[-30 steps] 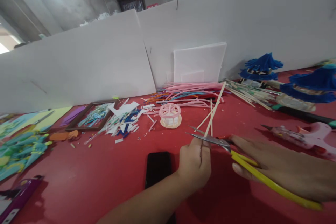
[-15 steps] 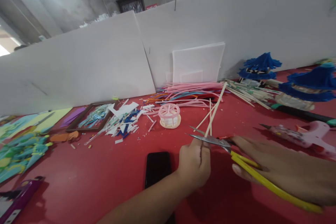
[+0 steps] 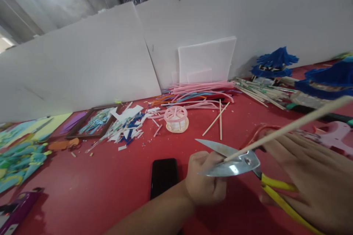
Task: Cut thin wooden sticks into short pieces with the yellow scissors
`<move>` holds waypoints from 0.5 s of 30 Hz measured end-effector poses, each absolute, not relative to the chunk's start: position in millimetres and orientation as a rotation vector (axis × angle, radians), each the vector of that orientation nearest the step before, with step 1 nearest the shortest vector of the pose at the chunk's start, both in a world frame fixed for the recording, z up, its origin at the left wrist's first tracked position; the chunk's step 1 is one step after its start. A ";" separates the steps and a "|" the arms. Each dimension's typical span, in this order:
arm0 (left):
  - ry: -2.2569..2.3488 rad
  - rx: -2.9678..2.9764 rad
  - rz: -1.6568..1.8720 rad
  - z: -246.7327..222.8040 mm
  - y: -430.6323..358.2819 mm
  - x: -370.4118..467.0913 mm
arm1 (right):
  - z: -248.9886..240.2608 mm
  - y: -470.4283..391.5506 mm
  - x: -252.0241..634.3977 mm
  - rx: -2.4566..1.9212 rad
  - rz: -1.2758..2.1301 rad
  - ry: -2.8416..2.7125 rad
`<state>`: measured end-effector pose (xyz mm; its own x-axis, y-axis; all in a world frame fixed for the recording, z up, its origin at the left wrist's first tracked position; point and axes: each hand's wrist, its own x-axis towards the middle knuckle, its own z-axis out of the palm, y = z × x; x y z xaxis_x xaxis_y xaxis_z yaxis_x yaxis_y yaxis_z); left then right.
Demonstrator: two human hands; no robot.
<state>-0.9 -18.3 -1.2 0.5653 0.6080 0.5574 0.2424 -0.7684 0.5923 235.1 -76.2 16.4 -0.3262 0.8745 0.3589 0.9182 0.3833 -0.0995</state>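
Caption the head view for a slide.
Left hand holds a wooden stick at the open blades of yellow-handled scissors in the right hand.

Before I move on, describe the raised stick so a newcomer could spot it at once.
Over the red table, find the left hand, right of the phone. From there, by the open scissors, the pale stick slants up toward the picture's right edge. Unlike the two crossed sticks lying beyond the scissors, it is raised off the table.
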 end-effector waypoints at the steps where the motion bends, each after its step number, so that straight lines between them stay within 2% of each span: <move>1: 0.690 2.344 1.071 -2.3 -18.6 -1.1 | 15.9 -75.0 236.5 -1.502 -0.253 -2.299; 4: 0.702 2.304 1.080 -3.8 -18.0 -0.9 | 14.8 -74.0 239.4 -1.471 -0.290 -2.292; 8: 0.680 2.192 1.059 -0.1 -16.5 1.3 | 15.9 -73.4 236.2 -1.598 -0.109 -2.295; 12: 0.776 1.974 1.065 2.0 -15.9 6.7 | 24.7 -64.7 222.9 -1.664 -0.072 -2.296; 15: 0.861 1.835 1.111 1.4 -9.0 8.8 | 29.5 -60.0 214.8 -1.751 0.107 -2.316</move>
<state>8.8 -9.0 1.4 0.3806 0.8501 0.3640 0.1404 -0.4422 0.8858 214.8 -60.0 29.5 -0.2558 0.9561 0.1429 0.9388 0.2810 -0.1994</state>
